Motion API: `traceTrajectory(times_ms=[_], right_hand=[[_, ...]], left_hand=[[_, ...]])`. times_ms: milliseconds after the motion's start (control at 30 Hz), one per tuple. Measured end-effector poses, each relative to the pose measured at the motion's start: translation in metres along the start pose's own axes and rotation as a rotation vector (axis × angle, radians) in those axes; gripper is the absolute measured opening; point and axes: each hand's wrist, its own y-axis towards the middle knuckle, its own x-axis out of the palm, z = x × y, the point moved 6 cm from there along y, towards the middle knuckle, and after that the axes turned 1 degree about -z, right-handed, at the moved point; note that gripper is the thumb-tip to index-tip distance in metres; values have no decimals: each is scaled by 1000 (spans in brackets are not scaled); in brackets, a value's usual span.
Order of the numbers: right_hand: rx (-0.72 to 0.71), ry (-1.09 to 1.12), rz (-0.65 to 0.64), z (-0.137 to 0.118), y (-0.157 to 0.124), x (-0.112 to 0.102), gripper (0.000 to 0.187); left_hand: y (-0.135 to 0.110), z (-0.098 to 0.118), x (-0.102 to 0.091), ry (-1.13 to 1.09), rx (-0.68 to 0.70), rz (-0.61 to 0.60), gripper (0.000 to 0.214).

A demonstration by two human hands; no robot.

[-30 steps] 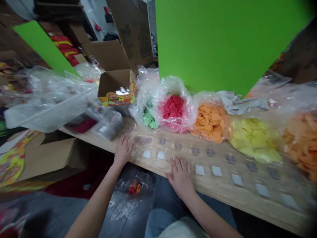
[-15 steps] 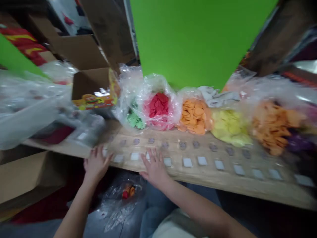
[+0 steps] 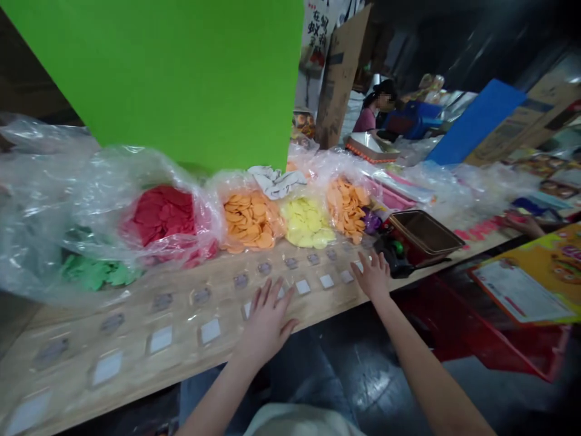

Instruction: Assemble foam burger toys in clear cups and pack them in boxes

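Observation:
My left hand (image 3: 265, 324) rests with fingers spread at the front of the wooden bench (image 3: 136, 393), over one of the white squares (image 3: 210, 330) in a long row. Further right, my right hand (image 3: 373, 275) lies open by the far end of that row, fingers apart. Neither hand holds anything. Behind the squares runs a row of small greyish pieces (image 3: 162, 301) under clear plastic. Clear bags along the back hold green pieces (image 3: 97, 272), red discs (image 3: 166, 215), orange discs (image 3: 252, 221), yellow discs (image 3: 308, 221) and more orange pieces (image 3: 347, 206).
A brown tray (image 3: 424, 233) and a black object (image 3: 393, 255) sit right of my right hand. A green board (image 3: 181, 79) stands behind the bags. At far right are another person's hand (image 3: 526, 224), a yellow box (image 3: 563, 260) and a red crate (image 3: 512, 357).
The view has swung to the right. Both hands have moved right along the bench, still open, and the brown tray and another person's hand have come into sight.

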Motion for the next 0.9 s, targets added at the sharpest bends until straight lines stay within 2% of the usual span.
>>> traceTrajectory(times_ms=[100, 167, 267, 367, 433, 533, 600, 667, 733, 767, 833, 900], right_hand=[[47, -51, -147, 28, 10, 22, 52], [19, -62, -188, 31, 7, 34, 53], [-59, -56, -163, 31, 0, 40, 54], [-93, -38, -63, 36, 1, 33, 53], [-67, -33, -27, 45, 8, 30, 53], [-81, -40, -134, 63, 18, 39, 51], [-115, -46, -200, 73, 20, 43, 48], [-120, -43, -148, 76, 19, 36, 49], [-168, -1, -46, 62, 18, 20, 52], [-238, 34, -19, 46, 15, 13, 52], [-458, 112, -59, 0, 6, 3, 50], [-666, 164, -168, -48, -7, 2, 50]], left_hand=[[33, 11, 24, 20, 37, -180, 72], [37, 11, 34, 35, 42, -253, 72], [27, 6, 38, 58, 69, -292, 66], [19, 5, 36, 91, 91, -306, 63], [22, 8, 32, 120, 98, -267, 64], [35, 22, 26, 138, 126, -193, 65], [44, 36, 26, 115, 171, -192, 65], [51, 45, 29, 83, 190, -205, 70], [55, 47, 32, 64, 151, -197, 74], [56, 45, 34, 62, 123, -190, 73], [54, 39, 38, 69, 88, -188, 62], [48, 33, 40, 81, 86, -203, 44]])
